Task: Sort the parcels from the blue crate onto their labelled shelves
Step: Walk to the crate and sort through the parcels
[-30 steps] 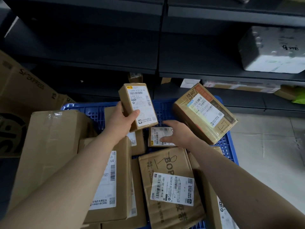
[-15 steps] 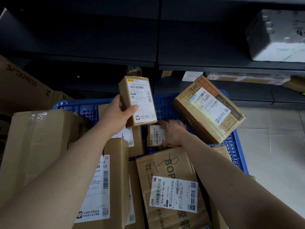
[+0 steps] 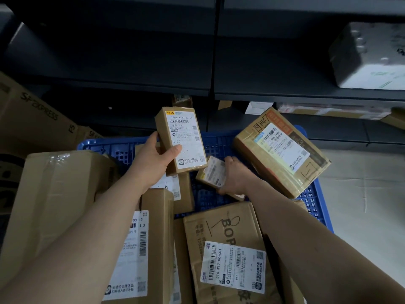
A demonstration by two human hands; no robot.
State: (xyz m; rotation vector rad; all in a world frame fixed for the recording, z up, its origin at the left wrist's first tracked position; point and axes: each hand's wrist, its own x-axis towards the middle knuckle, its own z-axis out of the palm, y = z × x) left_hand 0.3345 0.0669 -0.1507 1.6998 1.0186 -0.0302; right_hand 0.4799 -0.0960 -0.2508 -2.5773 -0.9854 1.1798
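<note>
The left hand (image 3: 153, 165) holds a small upright brown cardboard parcel with a white label (image 3: 182, 139) above the far edge of the blue plastic mesh crate (image 3: 103, 144). Its thumb lies across the label and its fingers curl behind. The right hand (image 3: 235, 177) curls round a smaller labelled cardboard parcel (image 3: 211, 172), tilted, inside the crate near its middle. A larger taped brown box (image 3: 282, 154) leans at the crate's far right corner. Behind stand dark metal shelves (image 3: 285, 94).
</note>
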